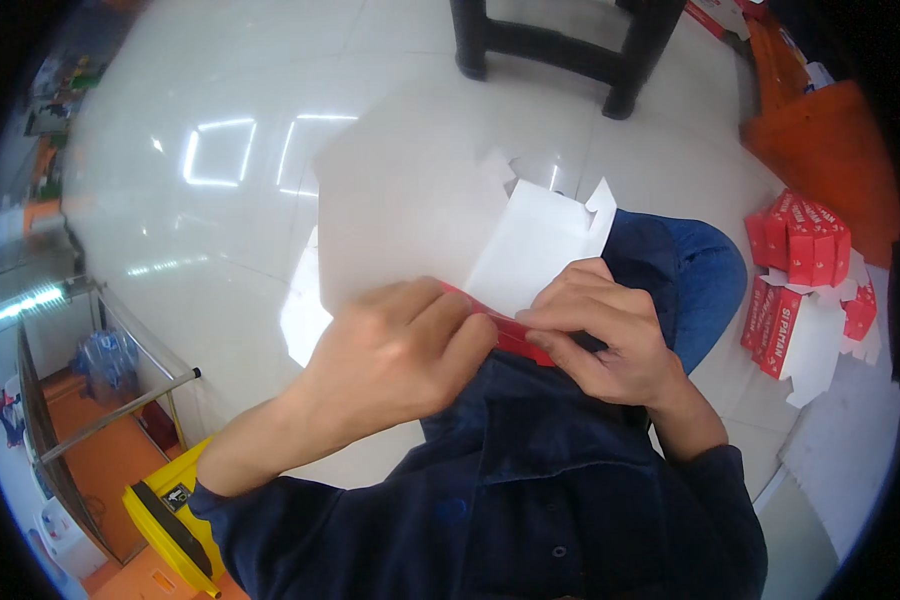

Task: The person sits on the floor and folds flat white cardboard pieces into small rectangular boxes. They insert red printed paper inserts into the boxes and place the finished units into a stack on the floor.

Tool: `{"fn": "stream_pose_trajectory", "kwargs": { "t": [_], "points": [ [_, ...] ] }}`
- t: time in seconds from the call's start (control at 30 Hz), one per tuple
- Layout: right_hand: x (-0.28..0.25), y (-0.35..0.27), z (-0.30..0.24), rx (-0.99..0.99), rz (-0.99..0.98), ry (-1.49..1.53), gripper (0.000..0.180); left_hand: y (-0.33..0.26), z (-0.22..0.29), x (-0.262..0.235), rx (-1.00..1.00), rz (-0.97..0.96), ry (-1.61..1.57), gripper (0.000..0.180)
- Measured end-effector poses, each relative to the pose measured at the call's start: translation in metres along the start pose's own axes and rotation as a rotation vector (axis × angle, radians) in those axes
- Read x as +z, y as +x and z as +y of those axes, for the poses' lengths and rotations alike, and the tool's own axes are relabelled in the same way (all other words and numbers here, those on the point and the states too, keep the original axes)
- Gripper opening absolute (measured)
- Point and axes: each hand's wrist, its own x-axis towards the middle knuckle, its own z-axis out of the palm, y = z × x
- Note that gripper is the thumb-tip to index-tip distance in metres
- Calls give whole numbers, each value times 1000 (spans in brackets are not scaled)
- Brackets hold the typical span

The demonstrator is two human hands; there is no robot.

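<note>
A flat die-cut cardboard box blank (pixel 420 200), white on the side facing me with a red printed edge, lies across my lap. My left hand (pixel 400 345) grips its near red edge with curled fingers. My right hand (pixel 595 330) pinches the same folded red edge just to the right, thumb and fingers pressed on it. The two hands almost touch. A white flap (pixel 535 250) with notched tabs rises between them and my knee in blue jeans (pixel 690 270).
A pile of folded red and white boxes (pixel 805 275) lies on the tiled floor at right, with flat blanks (pixel 840 440) beside it. Black stool legs (pixel 560 50) stand ahead. A yellow object (pixel 170 520) and a glass counter (pixel 80 400) are at lower left.
</note>
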Motion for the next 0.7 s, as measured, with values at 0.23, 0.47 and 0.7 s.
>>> {"fn": "stream_pose_trajectory", "kwargs": {
  "t": [0.23, 0.47, 0.7],
  "points": [
    [-10, -8, 12, 114, 14, 173, 19, 10, 7, -14, -134, 41, -41, 25],
    [-12, -11, 13, 115, 39, 217, 21, 31, 14, -19, -70, -197, -41, 24],
    [-14, -25, 22, 162, 264, 415, 21, 40, 19, -5, -1, 101, 184, 50]
  ]
}}
